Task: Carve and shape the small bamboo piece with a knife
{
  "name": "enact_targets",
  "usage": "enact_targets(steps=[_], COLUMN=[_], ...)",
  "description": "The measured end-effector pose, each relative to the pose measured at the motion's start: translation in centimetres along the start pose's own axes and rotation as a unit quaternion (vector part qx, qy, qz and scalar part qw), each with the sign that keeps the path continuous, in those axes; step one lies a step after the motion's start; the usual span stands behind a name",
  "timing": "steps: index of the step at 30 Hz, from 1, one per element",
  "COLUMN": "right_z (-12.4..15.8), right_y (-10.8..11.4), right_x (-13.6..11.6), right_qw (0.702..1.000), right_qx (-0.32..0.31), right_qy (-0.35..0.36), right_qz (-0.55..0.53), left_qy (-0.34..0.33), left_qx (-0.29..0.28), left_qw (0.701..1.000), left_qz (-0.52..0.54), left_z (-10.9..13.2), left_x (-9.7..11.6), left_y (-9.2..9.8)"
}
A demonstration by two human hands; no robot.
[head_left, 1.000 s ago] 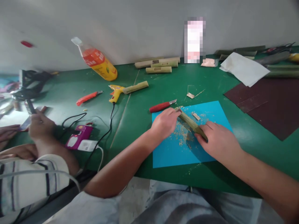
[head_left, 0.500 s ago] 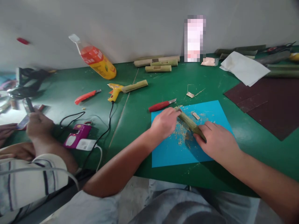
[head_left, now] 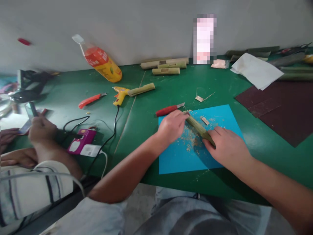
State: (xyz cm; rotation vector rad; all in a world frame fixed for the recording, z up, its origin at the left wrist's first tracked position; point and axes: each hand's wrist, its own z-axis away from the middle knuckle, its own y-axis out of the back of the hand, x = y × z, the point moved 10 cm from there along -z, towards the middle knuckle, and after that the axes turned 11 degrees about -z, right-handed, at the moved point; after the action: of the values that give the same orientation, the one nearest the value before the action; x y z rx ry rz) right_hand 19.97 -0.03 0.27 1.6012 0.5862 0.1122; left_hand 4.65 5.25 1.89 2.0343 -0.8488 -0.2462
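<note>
A green bamboo piece slants over a blue sheet on the table. My left hand is closed on its far end, fingertips at the tip. Around the near end my right hand is wrapped, thumb beneath. Pale shavings are scattered over the sheet below the bamboo, and a small cut chip lies to its right. Just beyond my left hand rests a red-handled knife with its blade pointing right.
A yellow glue gun, an orange cutter and a purple box with cables lie to the left. Slotted bamboo tubes and a drink bottle stand near the wall. Another person's hand holds a phone.
My hands and the bamboo stay almost in place. At the left, the other person's phone has tilted slightly.
</note>
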Motion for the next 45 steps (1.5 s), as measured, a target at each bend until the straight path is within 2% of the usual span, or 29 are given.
enact_targets(steps=[3, 6, 10, 13, 18, 21, 25, 29, 33, 37, 41, 45], right_z=[0.0, 0.0, 0.0, 0.0, -0.2, -0.2, -0.2, -0.2, -0.2, -0.3, -0.2, 0.0], right_y=[0.1, 0.0, 0.0, 0.0, 0.0, 0.1, 0.3, 0.2, 0.2, 0.1, 0.3, 0.4], right_x=[0.1, 0.0, 0.0, 0.0, 0.1, -0.1, -0.1, -0.1, 0.1, 0.1, 0.5, 0.7], right_qw=[1.000, 1.000, 1.000, 1.000, 0.999, 1.000, 1.000, 0.999, 0.999, 0.998, 0.999, 1.000], right_qx=[0.004, -0.003, -0.013, -0.024, -0.028, -0.025, -0.020, -0.025, -0.033, -0.043, -0.028, -0.007], right_qy=[-0.005, -0.003, -0.016, -0.021, -0.023, -0.016, -0.019, -0.020, -0.035, -0.035, -0.033, -0.021], right_qz=[0.003, 0.002, 0.005, 0.001, -0.008, -0.005, 0.000, -0.005, -0.005, -0.003, -0.004, -0.006], left_qy=[0.014, -0.006, 0.009, -0.024, 0.017, 0.002, 0.031, 0.008, 0.035, 0.016, 0.060, 0.110], left_qx=[0.008, -0.004, 0.013, -0.010, 0.012, -0.005, 0.004, -0.011, 0.010, -0.005, 0.021, 0.008], left_qw=[1.000, 1.000, 1.000, 1.000, 1.000, 1.000, 0.999, 1.000, 0.999, 0.999, 0.994, 0.985], left_qz=[0.008, 0.002, -0.008, -0.002, 0.011, 0.018, 0.016, 0.026, 0.036, 0.052, 0.084, 0.133], left_z=[-0.1, -0.1, -0.1, 0.0, -0.1, -0.2, -0.2, -0.2, -0.2, -0.2, -0.5, -0.6], left_x=[-0.4, 0.2, 0.3, 1.1, 0.0, 0.4, 0.1, 0.6, -0.1, 0.2, -1.4, -2.3], left_y=[0.1, -0.2, 0.2, -0.2, 0.3, 0.1, 0.3, 0.0, 0.4, 0.1, 0.3, 0.0])
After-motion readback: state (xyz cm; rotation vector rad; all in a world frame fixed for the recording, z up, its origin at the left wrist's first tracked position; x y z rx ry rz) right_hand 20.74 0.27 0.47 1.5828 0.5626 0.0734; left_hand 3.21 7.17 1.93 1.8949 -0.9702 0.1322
